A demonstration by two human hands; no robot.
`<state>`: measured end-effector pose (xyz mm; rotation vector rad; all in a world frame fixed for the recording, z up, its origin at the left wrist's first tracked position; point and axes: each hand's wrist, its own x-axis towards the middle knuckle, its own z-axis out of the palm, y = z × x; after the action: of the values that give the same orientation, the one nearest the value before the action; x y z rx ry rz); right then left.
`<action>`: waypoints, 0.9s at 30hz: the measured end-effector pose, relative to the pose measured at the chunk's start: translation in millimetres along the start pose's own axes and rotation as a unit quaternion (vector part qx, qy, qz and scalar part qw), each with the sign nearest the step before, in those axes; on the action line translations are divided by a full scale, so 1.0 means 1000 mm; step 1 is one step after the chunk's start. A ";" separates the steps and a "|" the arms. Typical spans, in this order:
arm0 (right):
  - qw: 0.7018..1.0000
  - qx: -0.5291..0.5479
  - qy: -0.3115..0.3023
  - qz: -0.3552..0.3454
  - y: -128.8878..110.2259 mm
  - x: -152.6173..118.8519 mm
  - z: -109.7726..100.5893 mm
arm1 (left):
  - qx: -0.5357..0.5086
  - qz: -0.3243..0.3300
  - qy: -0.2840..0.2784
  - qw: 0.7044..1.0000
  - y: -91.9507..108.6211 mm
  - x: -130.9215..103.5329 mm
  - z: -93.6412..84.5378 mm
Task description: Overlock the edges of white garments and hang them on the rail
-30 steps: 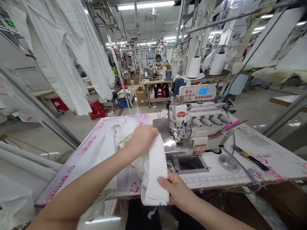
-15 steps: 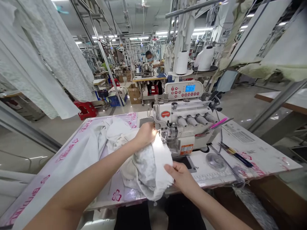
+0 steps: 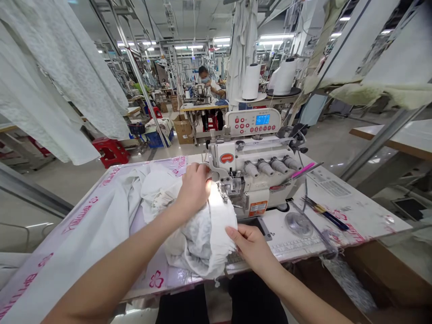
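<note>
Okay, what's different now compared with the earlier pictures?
The white fabric, below the sewing machine's needle area at first, now reaches it. The left hand moved up toward the machine. Neither it nor the right hand let go; the cutters stayed put.

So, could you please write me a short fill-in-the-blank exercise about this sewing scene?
The right hand pinches the white fabric between its fingers and its ____.
The hand nearer the red badge on the overlock sewing machine is the person's ____ hand.
On the control panel above the machine, the lit screen is ____.
The thread cone behind the machine is wound with thread that is ____ in colour.

Missing words, in order: thumb; left; blue; white.
</note>
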<state>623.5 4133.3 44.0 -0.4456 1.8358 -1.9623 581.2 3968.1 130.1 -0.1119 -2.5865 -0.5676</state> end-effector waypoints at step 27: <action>0.979 -0.041 -0.187 0.063 0.042 -0.152 0.034 | -0.462 -0.136 -0.468 0.741 0.054 -0.263 -0.006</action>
<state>774.8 4178.6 11.7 -0.6586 1.6621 -1.5956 825.0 4021.1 29.5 -0.4386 -2.8759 -2.4001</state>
